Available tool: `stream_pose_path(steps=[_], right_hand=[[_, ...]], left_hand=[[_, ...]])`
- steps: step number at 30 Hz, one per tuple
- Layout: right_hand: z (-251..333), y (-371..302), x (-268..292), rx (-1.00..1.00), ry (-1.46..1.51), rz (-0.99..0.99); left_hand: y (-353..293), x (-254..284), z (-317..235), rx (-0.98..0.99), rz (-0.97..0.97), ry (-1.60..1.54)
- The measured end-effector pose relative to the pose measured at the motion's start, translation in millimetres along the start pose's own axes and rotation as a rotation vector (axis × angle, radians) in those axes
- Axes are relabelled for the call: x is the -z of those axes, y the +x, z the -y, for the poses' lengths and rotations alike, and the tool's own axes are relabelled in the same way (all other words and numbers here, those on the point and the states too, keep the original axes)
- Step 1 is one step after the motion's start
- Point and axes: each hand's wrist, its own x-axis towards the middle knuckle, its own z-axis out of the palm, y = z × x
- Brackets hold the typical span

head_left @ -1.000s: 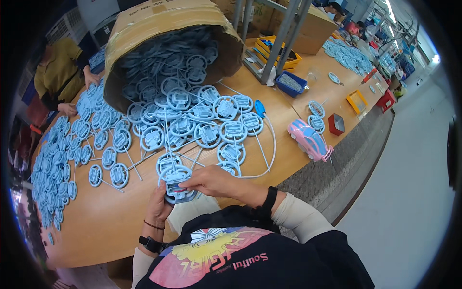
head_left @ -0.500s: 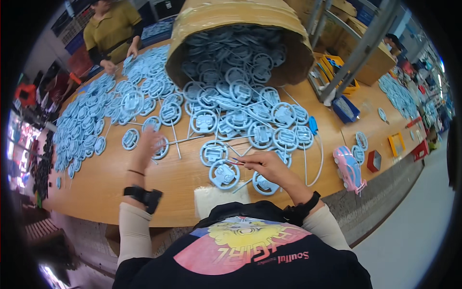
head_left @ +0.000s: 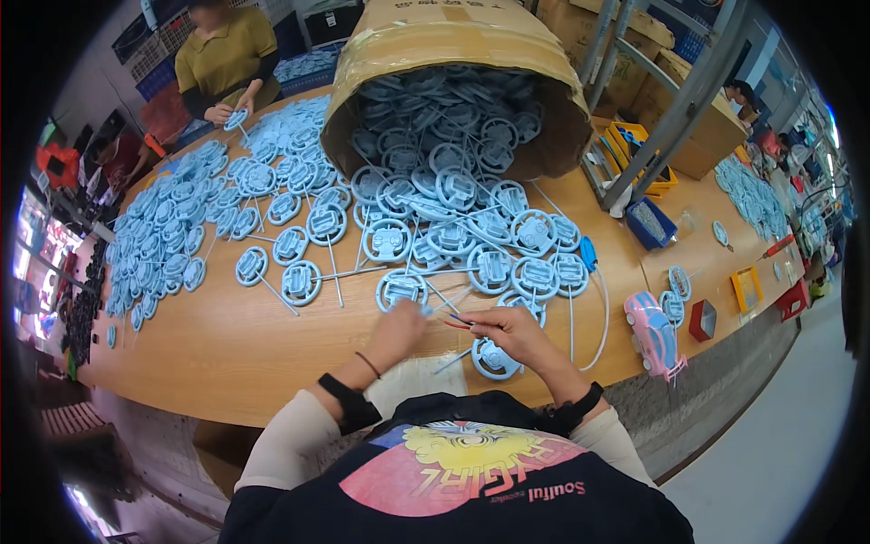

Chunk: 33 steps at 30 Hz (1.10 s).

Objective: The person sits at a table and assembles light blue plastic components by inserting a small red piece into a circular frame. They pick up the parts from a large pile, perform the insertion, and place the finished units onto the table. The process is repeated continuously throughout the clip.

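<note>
My left hand point(head_left: 399, 330) is closed and a little blurred in front of my body. A light blue bit shows at its fingertips; what it holds is mostly hidden. Close beside it, my right hand point(head_left: 509, 332) grips a slim tool point(head_left: 456, 325) with one red and one dark prong, pointing left. Just beyond the hands lies a light blue toy steering wheel point(head_left: 401, 288). Another steering wheel point(head_left: 495, 359) lies below my right hand. To the left, a steering wheel point(head_left: 300, 283) with a thin stem rests on the table.
A big cardboard barrel point(head_left: 453, 50) lies on its side, spilling blue wheels onto the wooden table point(head_left: 208, 363). A heap of wheels point(head_left: 154, 240) covers the left. On the right are a pink toy car point(head_left: 649, 332), a blue bin point(head_left: 651, 224) and a metal post. A person stands across the table.
My left hand has moved right, from the wheels on the left to beside my right hand. The wheel in front of my right hand has left its spot. The right hand keeps its tool.
</note>
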Motion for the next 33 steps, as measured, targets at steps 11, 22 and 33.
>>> stream_pose_path(steps=[11, 22, 33], right_hand=[[44, 23, -16, 0.246, -0.179, 0.018], [52, 28, -9, 0.366, -0.245, 0.020], [42, 22, -17, 0.332, -0.114, -0.014]], left_hand=[[-41, 84, -17, 0.223, -0.213, -1.476], [-32, 75, -28, 0.150, -0.165, -1.638], [-35, 77, -32, 0.096, 0.115, -1.729]])
